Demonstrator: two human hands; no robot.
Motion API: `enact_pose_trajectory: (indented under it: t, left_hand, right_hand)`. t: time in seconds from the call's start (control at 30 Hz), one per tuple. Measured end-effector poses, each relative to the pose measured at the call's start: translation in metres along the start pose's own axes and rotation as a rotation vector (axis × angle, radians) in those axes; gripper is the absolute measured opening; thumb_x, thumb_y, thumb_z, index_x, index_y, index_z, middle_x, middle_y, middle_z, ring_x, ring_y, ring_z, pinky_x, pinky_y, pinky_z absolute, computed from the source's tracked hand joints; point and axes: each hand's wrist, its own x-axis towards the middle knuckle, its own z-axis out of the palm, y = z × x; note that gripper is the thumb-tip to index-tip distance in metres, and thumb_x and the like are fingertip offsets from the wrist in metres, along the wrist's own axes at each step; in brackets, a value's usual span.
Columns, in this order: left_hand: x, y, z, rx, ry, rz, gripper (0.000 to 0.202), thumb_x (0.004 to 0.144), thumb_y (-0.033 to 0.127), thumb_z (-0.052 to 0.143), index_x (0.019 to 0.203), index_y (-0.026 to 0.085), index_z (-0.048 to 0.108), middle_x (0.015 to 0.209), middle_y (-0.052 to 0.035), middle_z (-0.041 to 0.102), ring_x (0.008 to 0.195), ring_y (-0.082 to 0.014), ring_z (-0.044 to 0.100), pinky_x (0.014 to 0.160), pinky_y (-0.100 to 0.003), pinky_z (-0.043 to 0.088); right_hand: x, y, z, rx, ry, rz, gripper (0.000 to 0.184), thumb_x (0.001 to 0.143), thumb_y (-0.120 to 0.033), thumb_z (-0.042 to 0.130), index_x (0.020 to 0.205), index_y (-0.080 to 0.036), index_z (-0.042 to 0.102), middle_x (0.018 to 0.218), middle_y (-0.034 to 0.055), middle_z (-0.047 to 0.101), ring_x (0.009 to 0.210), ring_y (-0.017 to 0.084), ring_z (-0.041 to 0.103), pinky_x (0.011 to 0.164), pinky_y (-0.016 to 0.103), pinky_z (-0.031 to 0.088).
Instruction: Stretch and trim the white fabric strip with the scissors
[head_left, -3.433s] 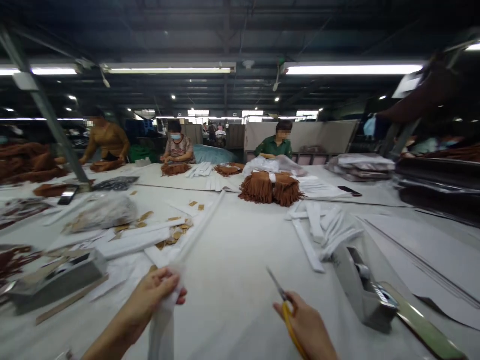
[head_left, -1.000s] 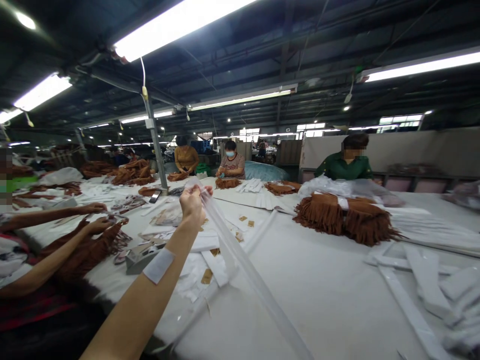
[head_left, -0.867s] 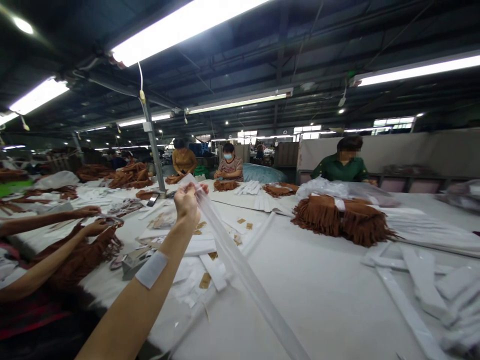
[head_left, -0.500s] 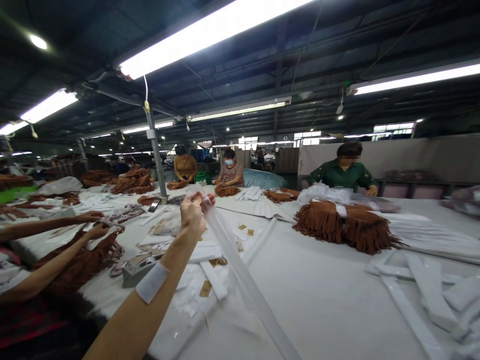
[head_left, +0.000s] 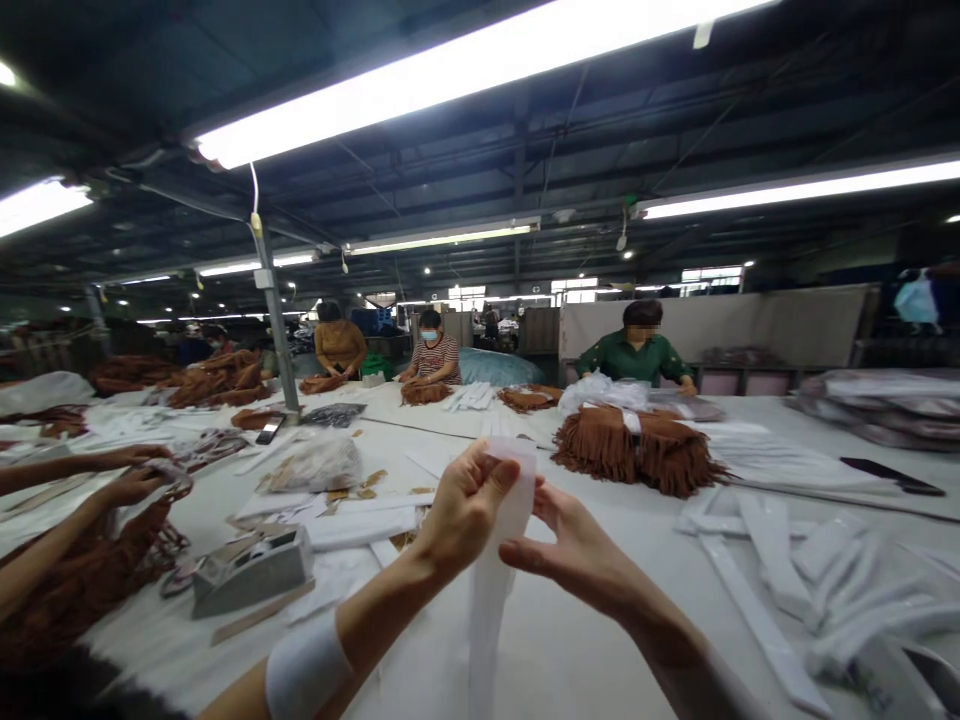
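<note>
In the middle of the head view, my left hand [head_left: 471,500] is closed in a pinch on the upper end of a translucent white plastic strip [head_left: 489,610]. The strip hangs down over the table from its thumb and fingers. My right hand [head_left: 574,545] is close on the right side, thumb and fingers apart, fingertips at the strip's edge; whether they press on it I cannot tell. A white band [head_left: 306,668] wraps my left forearm. Left of my hands stands a grey tape dispenser [head_left: 253,572].
Brown fringed textiles [head_left: 637,447] are stacked beyond my right hand. White strips [head_left: 772,570] lie loose at right, near a dark flat tool [head_left: 892,476]. A co-worker's hands [head_left: 139,475] hold something at left. A metal post [head_left: 277,320] rises from the table; several people work behind it.
My left hand has come nearer and to the right with the strip, which now hangs more upright. My right hand and forearm now show plainly. The view has turned rightward.
</note>
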Motion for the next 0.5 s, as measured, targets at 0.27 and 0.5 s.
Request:
enact_pose_trajectory:
  t: [0.27,0.5]
  left_hand:
    - [-0.001,0.011,-0.004,0.078,0.044,0.025,0.029,0.086,0.044,0.063,0.089,0.016,0.059,0.077,-0.0008,0.065,0.067,-0.0101,0.056,0.064,-0.02,0.045]
    - [0.023,0.003,-0.023,-0.14,0.432,-0.11,0.025,0.081,0.037,0.067,0.087,0.016,0.054,0.07,-0.006,0.07,0.065,-0.0186,0.067,0.058,-0.025,0.049]
  right_hand:
    - [0.036,0.008,0.026,0.346,-0.058,0.052,0.049,0.062,-0.038,0.086,0.1,-0.015,0.066,0.088,0.0024,0.069,0.079,0.017,0.061,0.074,0.029,0.05]
    - [0.011,0.023,0.056,0.257,-0.24,0.223,0.04,0.08,-0.052,0.066,0.079,-0.012,0.072,0.075,0.0058,0.071,0.072,0.016,0.06,0.074,0.03,0.045]
